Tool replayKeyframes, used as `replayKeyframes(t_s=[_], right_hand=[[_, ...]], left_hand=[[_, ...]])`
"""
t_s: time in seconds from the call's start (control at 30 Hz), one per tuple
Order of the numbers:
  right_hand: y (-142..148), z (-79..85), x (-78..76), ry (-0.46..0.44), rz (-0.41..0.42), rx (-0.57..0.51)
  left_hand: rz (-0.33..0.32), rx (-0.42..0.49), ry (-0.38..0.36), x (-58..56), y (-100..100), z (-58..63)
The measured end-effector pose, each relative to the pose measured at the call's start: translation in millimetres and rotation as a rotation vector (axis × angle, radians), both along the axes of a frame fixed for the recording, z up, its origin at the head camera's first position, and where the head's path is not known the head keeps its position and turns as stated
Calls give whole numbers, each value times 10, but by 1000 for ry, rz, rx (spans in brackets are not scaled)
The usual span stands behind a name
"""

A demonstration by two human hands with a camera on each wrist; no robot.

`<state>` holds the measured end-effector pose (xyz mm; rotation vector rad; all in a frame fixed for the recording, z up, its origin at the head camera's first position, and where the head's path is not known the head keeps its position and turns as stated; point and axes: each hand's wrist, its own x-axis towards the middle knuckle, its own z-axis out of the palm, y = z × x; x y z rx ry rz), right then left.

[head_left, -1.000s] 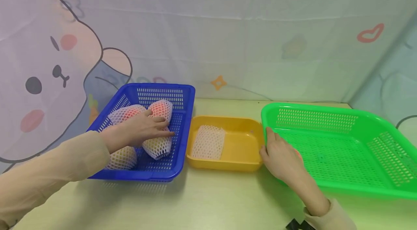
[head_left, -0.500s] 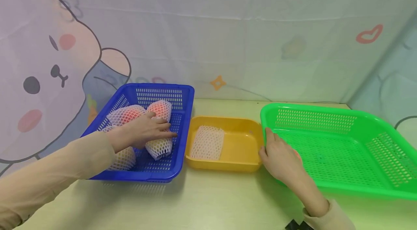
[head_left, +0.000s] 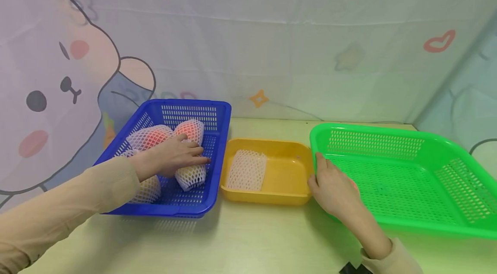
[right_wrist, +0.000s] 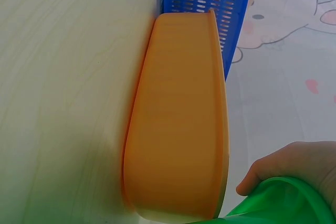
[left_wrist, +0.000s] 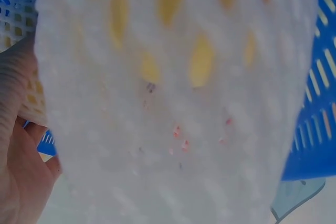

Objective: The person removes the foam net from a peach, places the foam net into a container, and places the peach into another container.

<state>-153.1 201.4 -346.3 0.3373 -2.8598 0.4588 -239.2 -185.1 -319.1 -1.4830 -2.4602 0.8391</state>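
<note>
In the head view, my left hand (head_left: pixel 174 156) is inside the blue basket (head_left: pixel 209 205), over a yellowish fruit in a white foam net (head_left: pixel 192 177). The left wrist view shows the thumb and fingers (left_wrist: pixel 23 177) curled round this netted fruit (left_wrist: pixel 34 98); another foam net fills most of that view. Several foam-netted fruits lie about the hand, among them a reddish one (head_left: pixel 157 137) and another reddish one (head_left: pixel 190 129). My right hand (head_left: pixel 334 185) grips the left rim of the green basket (head_left: pixel 407 132). Beside that hand, part of a reddish round thing (head_left: pixel 355 187) shows inside the basket.
Between the two baskets stands a yellow tray (head_left: pixel 268 198) with a flat foam net (head_left: pixel 247 170) lying in its left half. All three containers rest on a pale wooden table (head_left: pixel 248 239). A printed cloth (head_left: pixel 272 58) hangs behind them.
My left hand has shifted slightly to the right within the blue basket, and the netted fruit under it has moved a little the same way. My right hand keeps its place on the rim.
</note>
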Motion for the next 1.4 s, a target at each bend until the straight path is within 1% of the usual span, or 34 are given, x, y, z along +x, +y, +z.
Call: replayKeyframes(t_s=[0.17,0.4,0.53,0.63,0.73,0.93,1.0,1.1,1.27,1.4], right_hand=[[-1,2,8,0,-3,2],[-10,-11,17,1,-16,12],[-13,-15,19,5,-17,12],[-15,-15,19,1,-16,10],[-17,-15,18,0,-13,10],[-9,-8,13,5,-9,9],[-7,-4,10,8,-12,12],[-6,0,5,10,-13,13],[-7,-3,-2,11,-9,12],[-6,-6,-2,15,-11,16]], left_hand=[[22,-17,-5,6,13,10],[42,-39,-10,50,16,17],[41,-24,1,76,10,29],[54,-7,-5,97,-1,48],[79,3,-22,114,-12,74],[141,-16,-62,152,8,144],[163,-9,-80,160,13,168],[189,16,-85,172,2,203],[197,44,-74,181,-41,228],[221,53,-109,194,-69,230]])
